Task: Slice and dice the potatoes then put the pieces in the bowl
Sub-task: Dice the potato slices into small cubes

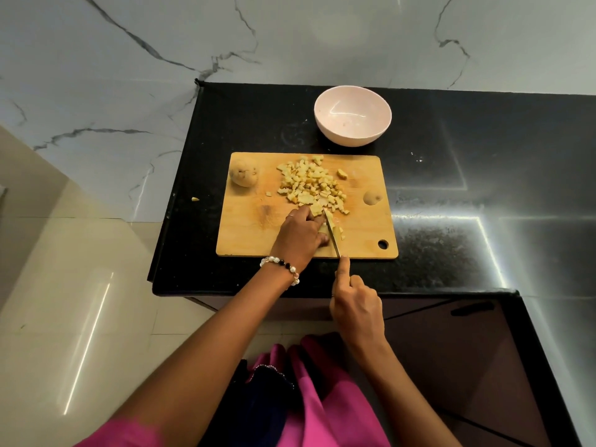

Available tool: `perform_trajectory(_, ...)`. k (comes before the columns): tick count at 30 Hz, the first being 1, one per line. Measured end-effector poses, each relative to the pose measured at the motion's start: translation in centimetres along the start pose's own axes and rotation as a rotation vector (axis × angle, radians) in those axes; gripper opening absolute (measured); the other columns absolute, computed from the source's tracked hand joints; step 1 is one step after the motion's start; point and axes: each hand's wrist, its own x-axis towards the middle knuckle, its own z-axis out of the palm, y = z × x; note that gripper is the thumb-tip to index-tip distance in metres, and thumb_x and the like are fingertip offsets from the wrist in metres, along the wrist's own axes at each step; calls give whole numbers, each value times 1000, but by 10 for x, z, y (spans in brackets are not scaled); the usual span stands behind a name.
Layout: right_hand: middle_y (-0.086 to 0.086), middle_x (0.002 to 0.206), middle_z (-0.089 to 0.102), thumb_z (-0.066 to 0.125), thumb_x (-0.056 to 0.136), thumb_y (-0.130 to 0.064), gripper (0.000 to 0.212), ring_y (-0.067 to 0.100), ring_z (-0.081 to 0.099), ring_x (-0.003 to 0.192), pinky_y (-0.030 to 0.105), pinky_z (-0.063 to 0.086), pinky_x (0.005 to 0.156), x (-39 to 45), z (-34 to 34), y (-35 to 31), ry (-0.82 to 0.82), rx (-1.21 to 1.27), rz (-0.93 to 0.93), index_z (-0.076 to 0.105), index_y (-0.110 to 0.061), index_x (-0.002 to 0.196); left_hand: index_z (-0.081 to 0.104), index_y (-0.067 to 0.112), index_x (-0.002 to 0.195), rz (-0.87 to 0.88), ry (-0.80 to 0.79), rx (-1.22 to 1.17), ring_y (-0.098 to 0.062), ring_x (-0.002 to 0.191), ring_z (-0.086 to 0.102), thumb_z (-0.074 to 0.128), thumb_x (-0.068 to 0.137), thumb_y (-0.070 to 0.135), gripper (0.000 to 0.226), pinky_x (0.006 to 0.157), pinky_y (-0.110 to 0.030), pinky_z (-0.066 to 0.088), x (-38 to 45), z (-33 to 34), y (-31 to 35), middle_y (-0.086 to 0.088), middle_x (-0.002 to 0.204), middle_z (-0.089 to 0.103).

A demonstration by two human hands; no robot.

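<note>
Wooden cutting board (258, 233) carried everything: left hand (301, 233) clamped potato strips (317, 209) near its front edge, right hand (356, 303) gripped the knife (332, 232) mid-cut. Diced pile (311, 185) lay mid-board; bowl (352, 116) behind it looked empty. Best practice: curl fingertips, cut evenly.

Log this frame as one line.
step: dicing | left hand holds potato piece | right hand grips knife | pink bowl empty

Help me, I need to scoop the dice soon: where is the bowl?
In the head view the empty pink bowl stands on the black counter, just beyond the cutting board's far right edge.
</note>
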Motion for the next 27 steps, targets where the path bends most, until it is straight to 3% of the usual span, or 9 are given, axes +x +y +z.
perform_trajectory(10,11,50,49,82,52,5,63,27,44,29,25,29,28,15,-3,1,-21,14,6,63,9,113,56,10,130,23,13,26,-22,103,46,59,90,33,46,82,-26,37,0,-1,-2,-8,108,50)
perform_trajectory(13,11,48,48,82,56,4,58,29,42,29,24,24,31,18,-1,10,-21,36,10,64,8,112,57,11,129,18,37,14,-22,100,48,63,87,32,47,79,-25,38,-2,1,-2,-8,105,51)
perform_trajectory(17,11,47,48,65,77,-4,36,31,42,30,24,18,39,22,-4,13,29,126,20,64,7,111,62,11,122,-12,97,-110,-26,95,50,71,81,24,44,80,-33,45,-6,5,-6,-9,98,53)
perform_trajectory(22,6,46,50,46,88,-18,37,27,44,32,27,17,39,16,-16,5,75,194,12,65,4,111,67,0,112,-54,189,-331,-21,83,60,72,79,5,33,77,-35,54,-10,9,-13,-10,94,54)
perform_trajectory(27,5,46,52,54,81,-15,38,27,47,33,26,18,40,13,-15,-6,19,161,14,65,3,112,71,2,102,-92,278,-355,-20,83,59,78,75,11,30,75,-29,54,-10,15,-12,-9,94,57)
